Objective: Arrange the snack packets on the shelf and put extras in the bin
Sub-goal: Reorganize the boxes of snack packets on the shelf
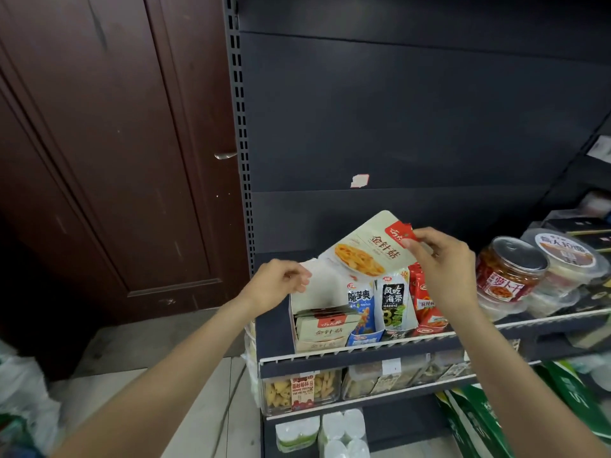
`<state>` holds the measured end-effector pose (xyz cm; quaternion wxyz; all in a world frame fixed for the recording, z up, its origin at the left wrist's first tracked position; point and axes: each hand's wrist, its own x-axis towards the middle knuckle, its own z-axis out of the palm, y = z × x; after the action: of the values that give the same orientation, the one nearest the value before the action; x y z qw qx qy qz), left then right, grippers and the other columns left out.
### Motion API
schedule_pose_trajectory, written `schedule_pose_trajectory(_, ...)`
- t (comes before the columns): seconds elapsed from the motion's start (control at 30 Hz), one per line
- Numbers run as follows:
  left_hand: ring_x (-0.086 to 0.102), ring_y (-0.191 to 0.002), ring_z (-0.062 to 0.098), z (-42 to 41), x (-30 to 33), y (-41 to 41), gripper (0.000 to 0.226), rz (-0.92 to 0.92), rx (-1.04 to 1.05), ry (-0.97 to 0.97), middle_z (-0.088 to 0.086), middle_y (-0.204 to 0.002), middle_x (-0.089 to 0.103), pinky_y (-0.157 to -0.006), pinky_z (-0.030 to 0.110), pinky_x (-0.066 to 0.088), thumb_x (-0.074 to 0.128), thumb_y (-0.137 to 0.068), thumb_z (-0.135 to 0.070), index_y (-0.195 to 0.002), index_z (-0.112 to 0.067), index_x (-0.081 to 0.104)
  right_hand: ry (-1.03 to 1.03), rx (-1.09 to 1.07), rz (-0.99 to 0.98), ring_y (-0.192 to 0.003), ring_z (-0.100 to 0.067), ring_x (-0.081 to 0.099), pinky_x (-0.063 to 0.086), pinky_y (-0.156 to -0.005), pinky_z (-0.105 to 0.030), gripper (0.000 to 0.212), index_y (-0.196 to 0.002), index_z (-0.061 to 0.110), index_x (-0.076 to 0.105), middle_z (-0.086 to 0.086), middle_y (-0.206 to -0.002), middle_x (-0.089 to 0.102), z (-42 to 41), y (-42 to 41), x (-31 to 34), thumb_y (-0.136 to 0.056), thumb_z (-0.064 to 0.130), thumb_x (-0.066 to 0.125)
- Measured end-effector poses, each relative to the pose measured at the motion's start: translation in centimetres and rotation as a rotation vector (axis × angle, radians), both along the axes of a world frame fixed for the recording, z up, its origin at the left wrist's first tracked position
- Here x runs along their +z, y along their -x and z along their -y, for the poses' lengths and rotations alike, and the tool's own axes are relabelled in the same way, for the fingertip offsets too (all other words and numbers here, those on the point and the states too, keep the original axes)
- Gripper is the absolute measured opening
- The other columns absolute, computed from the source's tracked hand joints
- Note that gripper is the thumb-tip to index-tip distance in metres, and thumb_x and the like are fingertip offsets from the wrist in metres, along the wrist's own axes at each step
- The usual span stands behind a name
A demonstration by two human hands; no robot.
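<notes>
Above the shelf (396, 342) rail, the right hand (443, 262) pinches a snack packet (363, 249); the left hand (274, 285) grips the box (309, 294) flap beside the door (115, 160).

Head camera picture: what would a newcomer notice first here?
First, the beige snack packet held up above the shelf, pinched at its red corner by the right hand. Next, the left hand grips the back flap of the white display box, at the shelf's left end, with matching packets inside.

The right hand (443, 266) covers the held packet's (367, 249) red corner; the green bags (476, 421) (lower right) run past the frame's edge, their print unreadable.
</notes>
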<state>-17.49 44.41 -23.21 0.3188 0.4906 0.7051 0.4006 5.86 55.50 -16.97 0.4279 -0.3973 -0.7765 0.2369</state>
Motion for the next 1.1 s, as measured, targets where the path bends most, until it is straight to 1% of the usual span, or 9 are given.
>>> schedule_pose_trajectory(0.1,0.064,-0.101,0.008,-0.2,-1.5,0.6,0.020,-0.242,-0.113,0.100,-0.002,-0.109,0.070,-0.096,0.024,0.048,0.064,-0.089,-0.014,-0.108,-0.016,0.070,-0.050,-0.065,0.060,-0.085,-0.004,0.061,0.044,-0.065,-0.010,0.018,-0.103,0.012,0.069,0.006,-0.094,0.066,-0.5,-0.4,-0.5,-0.089,0.021,0.061)
schedule_pose_trajectory(0.3,0.063,-0.095,0.007,-1.2,-2.0,0.4,0.038,-0.261,-0.272,0.232,-0.002,-0.115,0.066,-0.092,0.024,0.050,0.070,-0.084,-0.017,-0.121,-0.016,0.063,-0.005,-0.109,0.088,-0.084,-0.002,0.058,0.043,-0.065,-0.008,0.024,-0.107,0.009,0.068,0.010,-0.095,0.061,-1.2,-0.2,-1.3,-0.089,0.022,0.062)
schedule_pose_trajectory(0.47,0.062,-0.098,0.009,-1.7,-1.9,0.9,0.031,-0.367,-0.334,0.197,-0.001,-0.110,0.069,-0.095,0.027,0.049,0.064,-0.089,-0.016,-0.119,-0.019,0.065,0.020,-0.076,0.101,-0.074,0.013,0.053,0.042,-0.055,0.001,0.022,-0.107,0.010,0.068,0.011,-0.093,0.061,-1.3,0.3,-1.4,-0.089,0.020,0.061)
schedule_pose_trajectory(0.53,0.062,-0.096,0.011,-1.8,-1.8,0.9,0.030,-0.404,-0.328,0.183,0.001,-0.104,0.068,-0.092,0.028,0.050,0.059,-0.091,-0.012,-0.119,-0.022,0.063,0.032,-0.062,0.102,-0.073,0.015,0.052,0.043,-0.054,-0.001,0.020,-0.106,0.011,0.069,0.013,-0.091,0.060,-1.3,0.5,-1.4,-0.089,0.020,0.061)
schedule_pose_trajectory(0.63,0.062,-0.087,0.013,-1.8,-1.8,0.8,0.023,-0.436,-0.315,0.156,0.000,-0.097,0.067,-0.084,0.034,0.054,0.056,-0.092,-0.010,-0.107,-0.028,0.062,0.040,-0.050,0.103,-0.072,0.015,0.053,0.042,-0.056,-0.005,0.019,-0.104,0.012,0.069,0.014,-0.090,0.060,-1.2,0.7,-1.3,-0.089,0.020,0.061)
schedule_pose_trajectory(0.73,0.062,-0.086,0.013,-1.8,-1.7,0.8,0.020,-0.489,-0.339,0.144,-0.003,-0.099,0.068,-0.082,0.036,0.054,0.058,-0.090,-0.012,-0.100,-0.025,0.070,0.055,-0.048,0.095,-0.074,0.013,0.053,0.042,-0.060,-0.008,0.019,-0.104,0.011,0.069,0.013,-0.091,0.060,-1.3,0.8,-1.2,-0.089,0.020,0.061)
schedule_pose_trajectory(0.8,0.061,-0.089,0.010,-1.8,-1.7,0.8,0.020,-0.486,-0.391,0.168,-0.004,-0.107,0.068,-0.084,0.035,0.053,0.062,-0.089,-0.018,-0.106,-0.023,0.071,0.053,-0.052,0.097,-0.074,0.013,0.052,0.041,-0.061,-0.008,0.019,-0.105,0.011,0.069,0.013,-0.092,0.060,-1.3,0.9,-1.1,-0.089,0.020,0.061)
schedule_pose_trajectory(0.9,0.055,-0.094,0.010,-1.8,-1.7,1.0,0.034,-0.484,-0.415,0.188,-0.005,-0.111,0.063,-0.085,0.036,0.051,0.069,-0.083,-0.035,-0.115,-0.024,0.068,0.052,-0.046,0.088,-0.074,0.012,0.052,0.042,-0.061,-0.008,0.019,-0.104,0.008,0.069,0.011,-0.091,0.059,-1.2,0.9,-1.1,-0.089,0.018,0.062)
schedule_pose_trajectory(1.1,0.053,-0.095,0.010,-2.0,-1.7,1.3,0.033,-0.552,-0.415,0.178,-0.006,-0.113,0.061,-0.086,0.036,0.050,0.069,-0.084,-0.029,-0.116,-0.024,0.067,0.061,-0.028,0.085,-0.075,0.012,0.052,0.042,-0.062,-0.007,0.020,-0.105,0.007,0.069,0.012,-0.092,0.059,-1.0,1.0,-1.0,-0.089,0.017,0.061)
